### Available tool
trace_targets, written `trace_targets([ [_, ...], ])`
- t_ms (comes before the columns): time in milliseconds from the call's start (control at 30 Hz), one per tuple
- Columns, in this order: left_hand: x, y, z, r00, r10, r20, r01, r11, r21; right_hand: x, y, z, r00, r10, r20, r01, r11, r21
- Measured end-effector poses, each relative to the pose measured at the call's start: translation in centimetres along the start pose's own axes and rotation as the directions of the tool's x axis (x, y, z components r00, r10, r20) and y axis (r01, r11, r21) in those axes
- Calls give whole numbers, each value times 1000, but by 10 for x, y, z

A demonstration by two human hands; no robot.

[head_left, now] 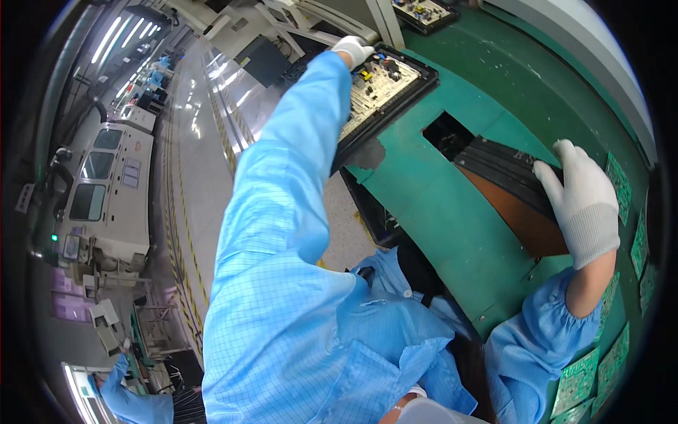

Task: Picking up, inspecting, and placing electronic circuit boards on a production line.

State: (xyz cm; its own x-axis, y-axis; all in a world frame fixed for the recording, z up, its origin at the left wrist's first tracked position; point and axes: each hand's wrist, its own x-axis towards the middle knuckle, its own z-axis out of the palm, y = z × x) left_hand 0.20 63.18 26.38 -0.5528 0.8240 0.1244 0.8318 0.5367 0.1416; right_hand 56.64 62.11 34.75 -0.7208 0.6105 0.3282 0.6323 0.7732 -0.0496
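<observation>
Both my hands wear white knit gloves below blue checked sleeves. At the far end of the green bench, my left hand (353,51) is closed on the far edge of a black tray (401,100). In the tray lies a pale circuit board (369,86) with black, yellow and other components standing on it. On the right, my right hand (583,194) grips the near end of a stack of black, ridged slabs (505,164), thumb on top; its other fingertips are partly hidden. The stack has a brown side panel (508,212) and lies beside a dark rectangular opening (448,136) in the bench.
Several green circuit boards (575,381) lie along the right side. Another tray with a board (425,13) sits at the top. A metal machine frame (385,25) stands behind my left hand. To the left are an aisle floor (191,120) with striped tape and a large machine (109,180).
</observation>
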Motion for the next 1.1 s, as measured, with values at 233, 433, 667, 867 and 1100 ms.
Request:
trace_targets([
  [233,32,10,21,980,-183,80,187,982,-39,0,-4,-2,996,63,57,-63,998,3],
  [433,27,20,20,989,-149,-10,150,983,107,3,-8,-5,993,84,86,-84,996,-9],
  [667,32,23,15,998,12,66,-23,985,174,1,-5,-6,996,43,78,-41,999,-20],
  [867,-27,43,-1,973,222,-67,-231,953,-196,3,-2,-3,987,83,136,-75,995,-60],
  [1100,-90,103,2,889,457,42,-456,890,-20,3,-2,-3,991,65,120,-58,997,-55],
])
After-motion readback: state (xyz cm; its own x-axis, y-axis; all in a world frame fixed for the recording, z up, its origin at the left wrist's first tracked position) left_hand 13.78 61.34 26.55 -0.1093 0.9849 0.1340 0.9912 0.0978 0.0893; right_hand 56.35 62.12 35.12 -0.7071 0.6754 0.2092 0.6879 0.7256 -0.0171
